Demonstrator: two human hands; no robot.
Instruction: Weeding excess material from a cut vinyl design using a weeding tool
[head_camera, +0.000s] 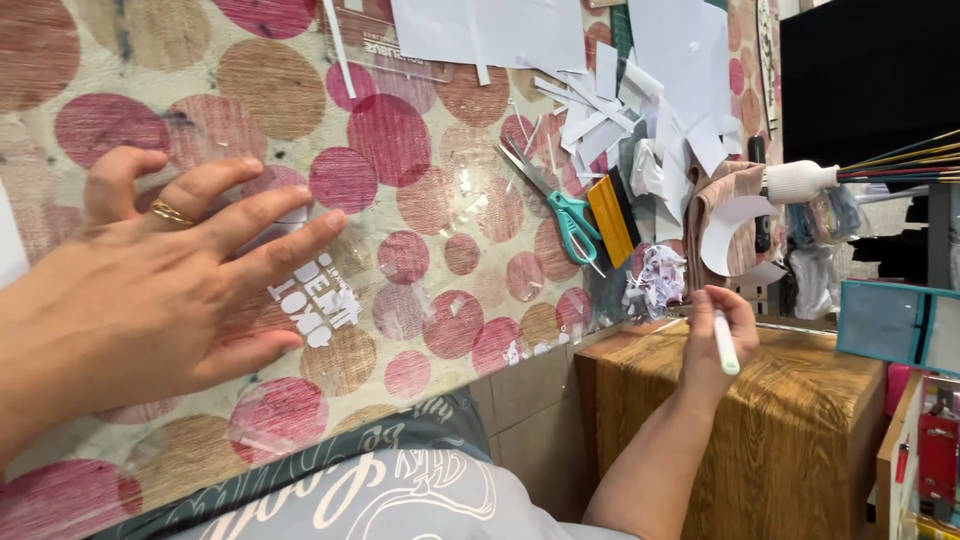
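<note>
Looking down from the head camera, we see the left hand (150, 290) spread flat, fingers apart, pressing a clear film (420, 270) onto the table (300, 90), whose cover is dotted with pink and brown circles. It grips nothing. 1 gold ring (172, 213) sits on a finger. Just beside the fingertips, white cut-out lettering (318, 300) lies under or on the film; we do not copy it.

The right hand (722, 335) hangs off the table edge, above a wood-grain cabinet (790, 430), fingers curled around a white pen-like tool (725, 343) that points downward.

Between the 2 hands nothing blocks the film. Farther along the table lie teal-handled scissors (565, 212), blades open a little, touching a yellow squeegee (611, 220). Beyond them a heap of white paper scraps (640, 110) crowds the edge, with a crumpled printed scrap (660, 280) near the right hand. A clear ruler (375, 45) with white markings lies at the top, partly under white sheets (490, 30).

At the far right, a white bottle (797, 182) lies sideways, thin coloured sticks (900, 165) next to it. A teal frame (895, 325) stands lower, and a red tool (938, 455) shows at the corner.
</note>
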